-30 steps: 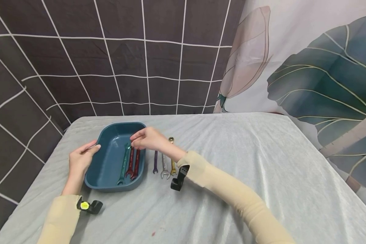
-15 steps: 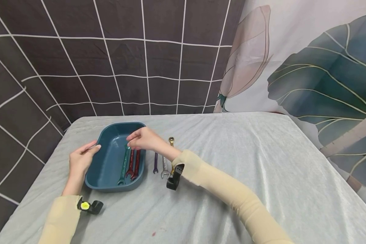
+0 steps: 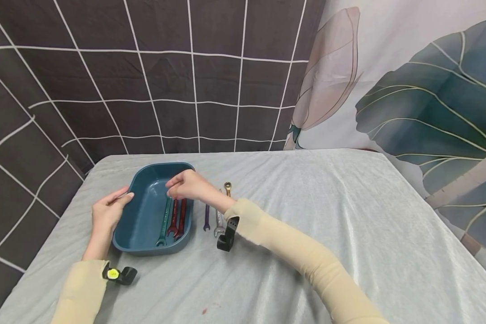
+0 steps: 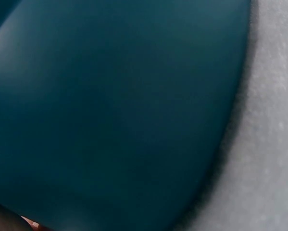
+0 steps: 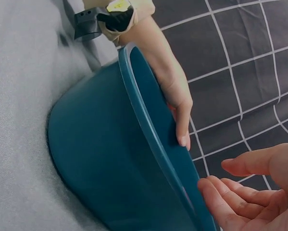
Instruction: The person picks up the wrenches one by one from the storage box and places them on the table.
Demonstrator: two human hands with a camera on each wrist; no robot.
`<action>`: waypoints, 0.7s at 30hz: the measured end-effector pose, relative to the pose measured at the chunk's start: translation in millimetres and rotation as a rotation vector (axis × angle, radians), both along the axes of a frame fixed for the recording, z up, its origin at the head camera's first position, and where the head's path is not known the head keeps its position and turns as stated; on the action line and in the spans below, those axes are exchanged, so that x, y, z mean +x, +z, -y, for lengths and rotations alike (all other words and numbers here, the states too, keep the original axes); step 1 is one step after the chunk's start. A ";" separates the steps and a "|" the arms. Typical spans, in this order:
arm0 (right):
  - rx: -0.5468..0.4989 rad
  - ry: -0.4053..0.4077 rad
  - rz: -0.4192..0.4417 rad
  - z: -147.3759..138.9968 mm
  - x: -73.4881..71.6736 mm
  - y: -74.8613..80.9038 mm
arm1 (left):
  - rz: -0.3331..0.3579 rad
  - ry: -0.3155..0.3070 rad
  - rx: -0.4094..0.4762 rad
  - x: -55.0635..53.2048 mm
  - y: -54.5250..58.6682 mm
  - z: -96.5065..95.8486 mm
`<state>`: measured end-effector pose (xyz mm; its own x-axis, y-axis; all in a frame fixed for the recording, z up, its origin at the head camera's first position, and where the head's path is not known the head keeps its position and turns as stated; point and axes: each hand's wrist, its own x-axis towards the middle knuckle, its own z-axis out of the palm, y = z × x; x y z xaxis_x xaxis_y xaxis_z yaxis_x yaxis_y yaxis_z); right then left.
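My left hand (image 3: 106, 213) grips the left rim of a blue plastic basin (image 3: 139, 240), its thumb over the edge, as the right wrist view also shows. Inside, along the basin's right side, lie a green wrench (image 3: 164, 222), a red wrench (image 3: 173, 222) and a darker red wrench (image 3: 181, 220), roughly parallel. Above their far ends hovers my right hand (image 3: 188, 185), hiding those ends. In the right wrist view its thumb (image 5: 247, 163) stands apart from the loosely bent fingers, with nothing between them. Only the basin wall (image 4: 119, 106) and cloth fill most of the left wrist view.
Right of the basin, a purple wrench (image 3: 206, 218), a silver wrench (image 3: 218, 221) and a gold wrench (image 3: 227, 188) lie on the grey cloth (image 3: 308, 189), partly under my right forearm. A dark gridded curtain (image 3: 166, 76) hangs behind the table.
My right hand has shifted slightly left, from over the red wrenches' ends toward the green one. The left hand and basin have stayed put.
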<state>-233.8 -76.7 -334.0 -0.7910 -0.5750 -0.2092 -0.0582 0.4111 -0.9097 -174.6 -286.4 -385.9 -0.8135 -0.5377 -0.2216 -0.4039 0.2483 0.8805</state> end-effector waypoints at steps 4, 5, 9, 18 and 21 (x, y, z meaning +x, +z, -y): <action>0.013 0.001 0.001 2.2 0.3 -1.1 | -0.002 -0.004 0.004 0.0 0.2 0.2; 0.019 0.001 0.000 2.7 0.8 -1.0 | -0.002 -0.004 0.005 0.0 0.2 0.3; 0.053 0.005 -0.018 5.1 1.9 -1.7 | -0.004 0.000 0.005 -0.1 0.2 0.2; 0.066 -0.008 -0.016 11.7 -0.2 -9.4 | -0.002 0.004 0.007 0.0 -1.3 0.9; 0.064 -0.005 -0.013 13.5 -1.8 -11.6 | 0.001 0.004 0.005 -0.6 -1.3 1.3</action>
